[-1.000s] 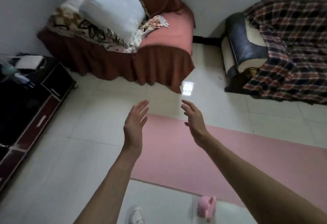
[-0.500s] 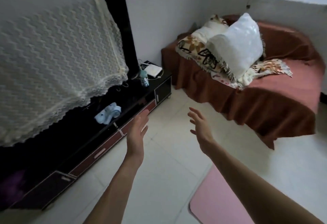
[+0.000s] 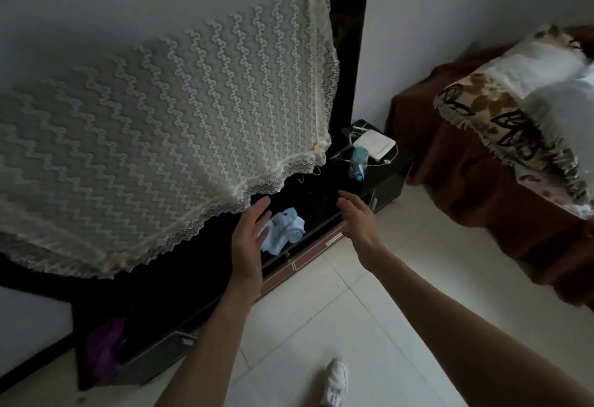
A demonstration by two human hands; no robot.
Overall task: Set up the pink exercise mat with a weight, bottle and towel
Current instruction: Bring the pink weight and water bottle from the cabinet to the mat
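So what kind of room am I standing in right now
Most likely a living room in a home. A flat screen half covered by a lace cloth stands on a low dark TV cabinet, a sofa with cushions sits to the right, and the floor is pale tile.

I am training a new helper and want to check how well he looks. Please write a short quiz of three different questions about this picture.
1. True or false: the left hand is already gripping the rolled blue towel.
2. Where does the blue water bottle stand? A) on the tiled floor B) on the black TV cabinet, beside a white box C) on the sofa
3. Fill in: a lace cover hangs over the ____.

Key: 1 false, both the left and right hand are open and empty; 2 B; 3 television.
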